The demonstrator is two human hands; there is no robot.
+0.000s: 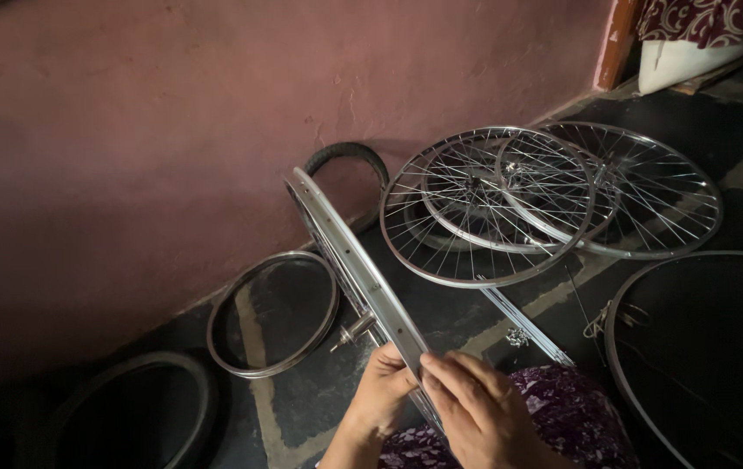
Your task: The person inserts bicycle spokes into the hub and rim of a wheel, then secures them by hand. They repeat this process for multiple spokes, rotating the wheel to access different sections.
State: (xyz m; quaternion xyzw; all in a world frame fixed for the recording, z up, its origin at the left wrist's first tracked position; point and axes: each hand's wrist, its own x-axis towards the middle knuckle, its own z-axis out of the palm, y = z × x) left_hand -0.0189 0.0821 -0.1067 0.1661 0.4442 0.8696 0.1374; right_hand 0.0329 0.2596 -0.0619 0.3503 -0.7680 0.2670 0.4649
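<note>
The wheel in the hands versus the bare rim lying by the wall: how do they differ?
The held wheel stands on edge, gripped by the left hand and right hand; the bare rim lies flat, untouched. The held wheel has spokes and an axle; the bare rim has none. Both are silvery metal hoops.

I see a dark floor (pixel 476 317): spoked wheels (pixel 489 208) stacked at one o'clock, a bare rim (pixel 272 313) at nine, loose spokes (pixel 524 326) near centre.
</note>
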